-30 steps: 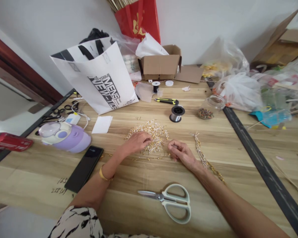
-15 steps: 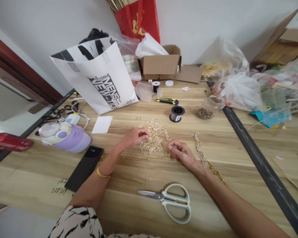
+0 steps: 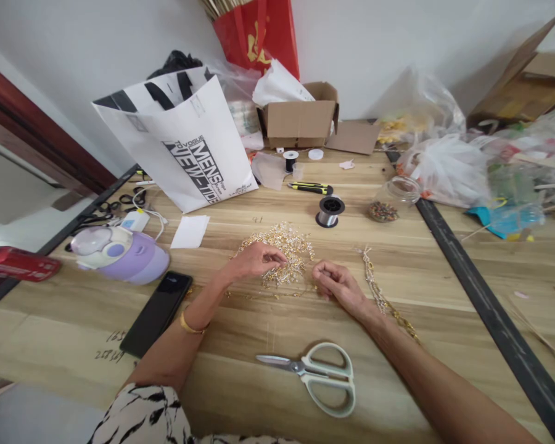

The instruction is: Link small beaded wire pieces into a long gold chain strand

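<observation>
A loose pile of small gold and clear beads lies on the wooden table. My left hand is over the pile's left side, fingertips pinched among the beads; whatever is between them is too small to make out. To the right of the pile my right hand rests with curled fingers, closed on the end of a thin beaded strand that runs left below the pile. A finished-looking bundle of gold and silver chains lies beside my right wrist. Nearer to me are open scissors with pale handles.
A wire spool, a yellow-black cutter knife and a bead jar stand beyond the pile. To the left are a phone, a purple cup and a white paper bag. Plastic bags sit at right.
My left hand has shifted slightly right and down across the pile, its fingers reaching farther over the beads. My right hand stays where it was.
</observation>
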`<state>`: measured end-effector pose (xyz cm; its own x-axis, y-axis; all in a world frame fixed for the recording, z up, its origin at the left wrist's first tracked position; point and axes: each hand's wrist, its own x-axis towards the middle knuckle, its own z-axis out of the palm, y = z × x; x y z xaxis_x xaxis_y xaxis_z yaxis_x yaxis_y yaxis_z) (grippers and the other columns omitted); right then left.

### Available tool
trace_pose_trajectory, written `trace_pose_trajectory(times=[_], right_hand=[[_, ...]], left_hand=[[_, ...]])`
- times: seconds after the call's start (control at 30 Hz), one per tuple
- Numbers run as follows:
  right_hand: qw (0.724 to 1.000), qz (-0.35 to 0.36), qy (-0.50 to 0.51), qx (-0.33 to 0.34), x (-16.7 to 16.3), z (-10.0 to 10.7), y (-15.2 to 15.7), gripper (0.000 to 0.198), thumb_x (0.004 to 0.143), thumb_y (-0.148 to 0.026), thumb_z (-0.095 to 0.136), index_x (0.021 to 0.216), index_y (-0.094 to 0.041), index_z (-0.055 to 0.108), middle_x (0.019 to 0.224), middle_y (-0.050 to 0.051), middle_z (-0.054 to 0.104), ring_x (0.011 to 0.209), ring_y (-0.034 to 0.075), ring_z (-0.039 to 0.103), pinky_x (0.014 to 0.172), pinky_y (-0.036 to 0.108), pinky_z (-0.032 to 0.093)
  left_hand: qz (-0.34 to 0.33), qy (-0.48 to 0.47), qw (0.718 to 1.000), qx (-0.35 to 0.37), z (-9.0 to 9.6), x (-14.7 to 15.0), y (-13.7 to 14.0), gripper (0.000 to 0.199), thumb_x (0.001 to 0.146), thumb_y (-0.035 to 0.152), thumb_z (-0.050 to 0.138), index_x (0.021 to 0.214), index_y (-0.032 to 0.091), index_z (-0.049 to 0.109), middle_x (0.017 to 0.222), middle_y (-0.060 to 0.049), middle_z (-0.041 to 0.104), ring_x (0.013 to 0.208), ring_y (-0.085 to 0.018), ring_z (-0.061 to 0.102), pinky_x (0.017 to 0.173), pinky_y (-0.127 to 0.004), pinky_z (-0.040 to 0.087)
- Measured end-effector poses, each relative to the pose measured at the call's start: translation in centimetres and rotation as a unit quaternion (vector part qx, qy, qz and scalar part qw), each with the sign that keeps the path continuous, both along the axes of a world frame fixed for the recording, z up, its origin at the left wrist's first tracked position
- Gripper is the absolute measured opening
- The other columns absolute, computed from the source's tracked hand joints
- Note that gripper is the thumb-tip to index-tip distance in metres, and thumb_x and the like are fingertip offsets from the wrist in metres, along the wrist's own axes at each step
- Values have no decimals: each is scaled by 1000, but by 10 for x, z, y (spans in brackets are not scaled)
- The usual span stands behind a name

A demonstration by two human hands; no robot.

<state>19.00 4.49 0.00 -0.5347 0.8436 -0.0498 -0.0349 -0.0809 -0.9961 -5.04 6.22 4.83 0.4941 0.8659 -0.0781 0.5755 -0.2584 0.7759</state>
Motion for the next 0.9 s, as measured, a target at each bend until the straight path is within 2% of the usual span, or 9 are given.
trace_pose_trajectory(times=[0.17, 0.3, 0.4, 0.47, 0.57, 0.7, 0.9], right_hand=[[1000, 2, 2, 1, 0, -2, 0, 29, 84, -43, 55, 73, -17, 49, 49, -7, 40, 41, 6, 37, 41, 20, 29], [1000, 1, -7, 9, 1, -3, 1, 29, 84, -44, 55, 73, -17, 49, 49, -6, 40, 41, 7, 37, 42, 20, 30], [1000, -2, -10, 9, 1, -2, 1, 30, 84, -44, 54, 72, -17, 49, 49, -6, 40, 41, 7, 37, 41, 19, 29], [1000, -1, -8, 8, 0, -2, 1, 30, 83, -44, 55, 72, -17, 49, 49, -7, 40, 41, 7, 37, 41, 20, 29], [1000, 1, -4, 8, 0, 0, 0, 31, 83, -45, 55, 71, -17, 49, 49, -7, 41, 41, 7, 37, 42, 20, 29], [1000, -5, -10, 8, 0, 1, 0, 30, 83, -45, 55, 71, -17, 50, 47, -7, 41, 40, 7, 36, 41, 20, 28], [1000, -3, -8, 8, 0, -1, 0, 30, 83, -44, 55, 72, -17, 50, 48, -7, 41, 41, 7, 37, 41, 20, 30]], left_hand=[[28, 43, 998, 33, 4, -6, 1, 13, 76, 18, 59, 82, 15, 69, 82, -3, 71, 74, -13, 63, 70, -22, 47], [-39, 106, 991, 66, 4, -6, -2, 9, 75, 17, 59, 76, 15, 68, 76, -2, 68, 72, -13, 60, 69, -23, 44], [-80, 167, 977, 109, -2, -2, -5, 14, 74, 17, 60, 87, 16, 66, 86, -5, 66, 83, -17, 58, 76, -27, 43], [-83, 198, 966, 142, -7, 0, -6, 18, 75, 15, 59, 93, 16, 64, 91, -6, 63, 89, -20, 56, 81, -30, 42], [-68, 222, 959, 159, -11, 5, -7, 11, 79, 12, 52, 83, 15, 62, 83, -5, 61, 84, -19, 55, 79, -30, 42], [-72, 215, 960, 166, -11, 12, -9, 13, 81, 11, 49, 73, 15, 59, 74, -3, 60, 75, -16, 54, 72, -26, 41], [-67, 139, 974, 167, -8, 9, -5, 14, 81, 11, 50, 80, 16, 63, 78, -2, 64, 76, -14, 57, 74, -24, 42]])
